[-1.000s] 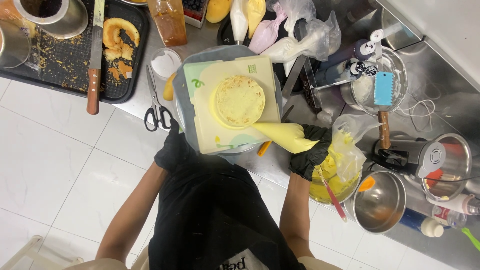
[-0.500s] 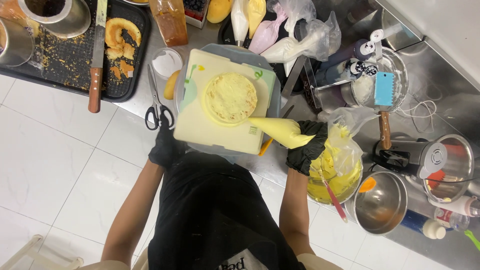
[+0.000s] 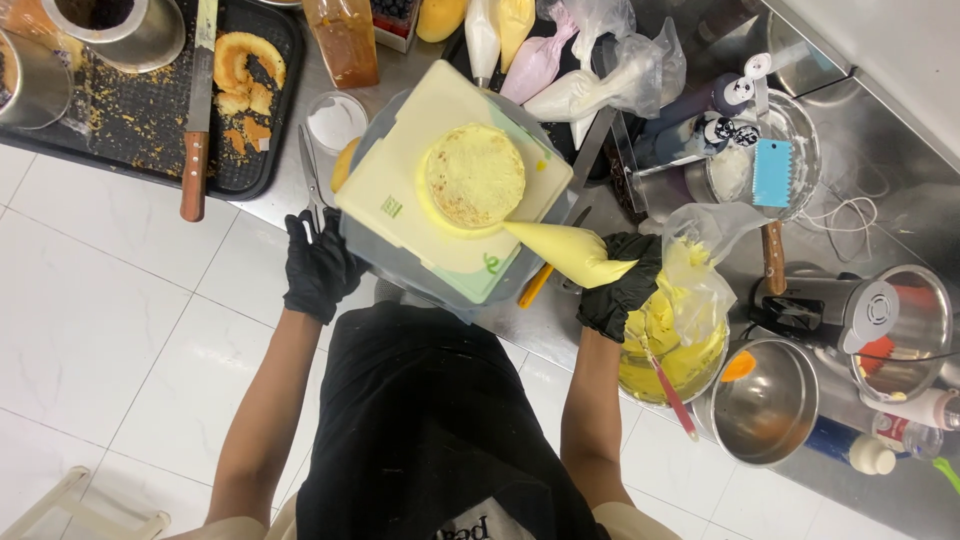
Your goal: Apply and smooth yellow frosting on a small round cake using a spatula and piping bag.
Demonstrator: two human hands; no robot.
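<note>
Head view: steel counter [image 3: 880,215], its near edge running diagonally above white floor tiles [image 3: 120,300] that lie open. Right hand [image 3: 620,285], black-gloved, fingers wrapped tight around a yellow piping bag [image 3: 565,250]; bag tip touches the round cake layer [image 3: 474,175] on a pale square board [image 3: 455,180] atop a grey turntable [image 3: 400,265]. Left hand [image 3: 318,265], fingers curled, presses the turntable's left rim. Pastel filled bags [image 3: 540,55] crowd the far edge.

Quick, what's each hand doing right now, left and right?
Left hand: gripping the edge of the turntable, fingers curled.
Right hand: closed around the yellow piping bag, tip at the cake.
</note>
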